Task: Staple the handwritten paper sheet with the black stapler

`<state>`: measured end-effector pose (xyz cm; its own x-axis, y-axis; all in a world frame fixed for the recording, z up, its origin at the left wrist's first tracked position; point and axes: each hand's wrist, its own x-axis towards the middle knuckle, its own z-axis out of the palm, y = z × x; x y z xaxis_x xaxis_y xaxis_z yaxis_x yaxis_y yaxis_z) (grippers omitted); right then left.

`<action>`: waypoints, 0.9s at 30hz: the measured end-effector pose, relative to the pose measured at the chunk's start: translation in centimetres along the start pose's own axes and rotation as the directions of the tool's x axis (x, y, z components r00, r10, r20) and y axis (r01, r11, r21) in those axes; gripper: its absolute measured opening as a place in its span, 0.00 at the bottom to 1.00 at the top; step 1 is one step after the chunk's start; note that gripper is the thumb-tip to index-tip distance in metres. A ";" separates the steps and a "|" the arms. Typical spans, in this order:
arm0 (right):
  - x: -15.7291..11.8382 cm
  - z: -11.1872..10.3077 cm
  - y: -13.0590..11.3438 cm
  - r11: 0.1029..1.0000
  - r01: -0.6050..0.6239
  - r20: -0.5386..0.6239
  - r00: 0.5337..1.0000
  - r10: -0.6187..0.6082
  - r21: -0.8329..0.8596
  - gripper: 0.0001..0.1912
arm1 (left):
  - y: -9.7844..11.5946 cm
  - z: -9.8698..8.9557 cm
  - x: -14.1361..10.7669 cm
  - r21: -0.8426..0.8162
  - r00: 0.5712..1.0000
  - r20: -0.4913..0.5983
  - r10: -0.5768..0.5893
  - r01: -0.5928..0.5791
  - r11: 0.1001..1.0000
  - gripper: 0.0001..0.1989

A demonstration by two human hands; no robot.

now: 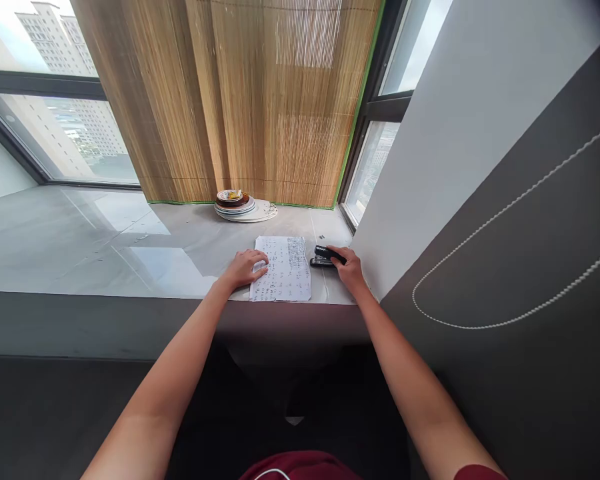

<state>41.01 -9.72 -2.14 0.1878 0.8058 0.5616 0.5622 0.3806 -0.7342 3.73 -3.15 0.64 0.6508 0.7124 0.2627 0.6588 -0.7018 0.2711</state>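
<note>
Sheets of white paper [281, 270] covered in handwriting lie on the pale window sill, close to its front edge. My left hand [245, 268] rests on their left edge, thumb and fingers apart and touching the top sheet. To the right of the paper is a black stapler [323, 261], its jaw pointing left towards the sheets. My right hand [349, 267] is wrapped round the stapler's rear end. The stapler's front is just clear of the paper's right edge. Whether there is more than one sheet is hard to see.
Behind the paper stands a stack of plates [236, 208], with a small yellow thing on top. A bamboo blind [260, 107] hangs down to the sill. On the right are a wall [430, 133] and a looped bead chain [460, 327]. Small dark bits [321, 237] lie behind the stapler.
</note>
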 end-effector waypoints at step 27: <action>-0.5 -0.5 -1.4 0.998 0.026 0.186 0.982 -0.035 0.050 0.22 | 7.5 1.2 3.7 -0.051 0.861 0.458 0.222 -0.223 0.973 0.36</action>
<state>40.58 -10.91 -1.23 0.0151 0.8622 0.5064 0.5257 0.4240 -0.7375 11.52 -5.83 2.56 0.8791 0.4564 -0.1375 0.4766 -0.8421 0.2523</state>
